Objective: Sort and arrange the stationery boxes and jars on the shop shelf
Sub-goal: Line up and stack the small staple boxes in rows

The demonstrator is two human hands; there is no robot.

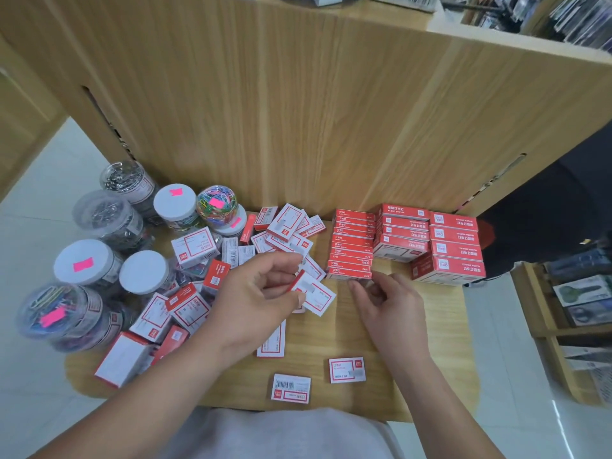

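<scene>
Left hand pinches a small box by its edges (likely light, stiff card); right hand lies loose beside it.

Left hand hides most of held box and part of loose boxes. Flat box half under wrist. Right hand at foot of stack: contact unclear. Box print too small to read. Near jar blurred. Goods blurred, cut by edge.
</scene>
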